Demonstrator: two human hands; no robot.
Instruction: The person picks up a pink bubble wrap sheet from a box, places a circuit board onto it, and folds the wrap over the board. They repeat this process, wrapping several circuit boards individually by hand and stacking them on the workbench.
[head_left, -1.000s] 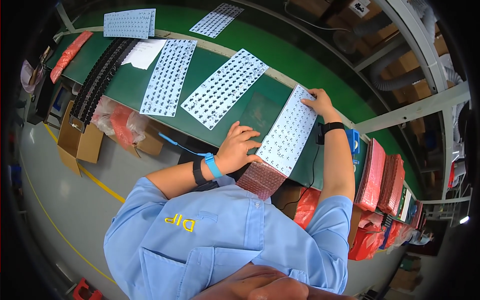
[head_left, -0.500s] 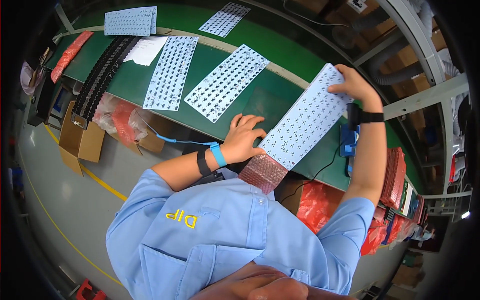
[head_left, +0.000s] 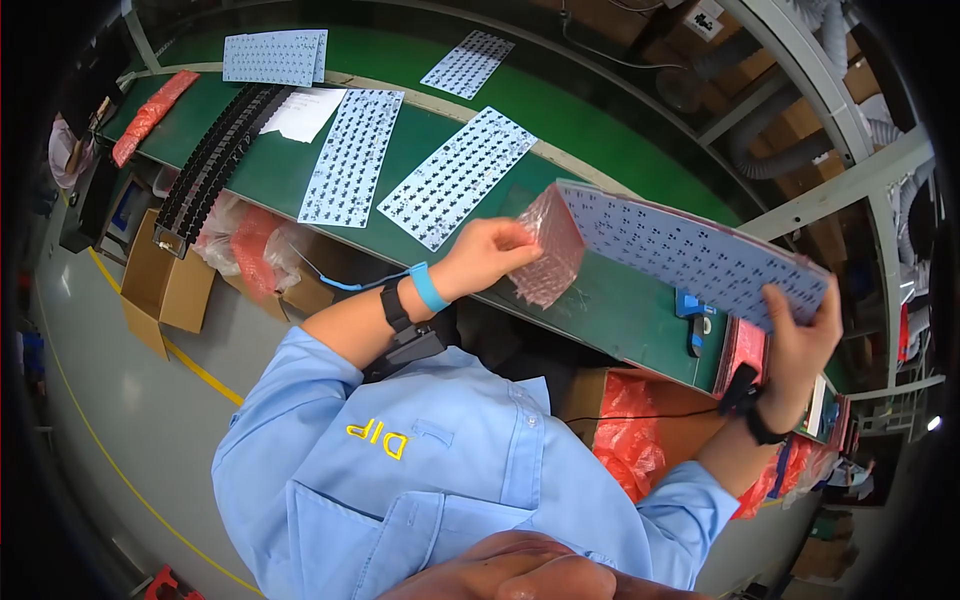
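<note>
My right hand [head_left: 805,340] grips the right end of a long white keyboard circuit board [head_left: 680,245], fingers behind and thumb on its front. The board is tilted over the bench, dotted with small dark parts, and a pinkish edge shows along its top. At its left end hangs a pink bubble-wrap bag [head_left: 555,255]. My left hand [head_left: 490,255] is closed, thumb and fingers pinching the bag's near-left edge. Two more white boards, a left one [head_left: 352,160] and a right one [head_left: 458,178], lie flat on the green bench [head_left: 630,320] beyond my left hand.
A black slotted rack [head_left: 222,150] and a white paper [head_left: 303,114] lie at the left, near leaning boards [head_left: 272,57] and a red wrapped bundle [head_left: 155,115]. Another board [head_left: 468,64] lies farther off. Cardboard boxes [head_left: 165,275] stand below; a metal frame [head_left: 850,190] rises at right.
The board and bag have swung from slanting toward my body to lying crosswise over the bench. My right hand has moved down and right; my left hand now pinches the bag from its left.
</note>
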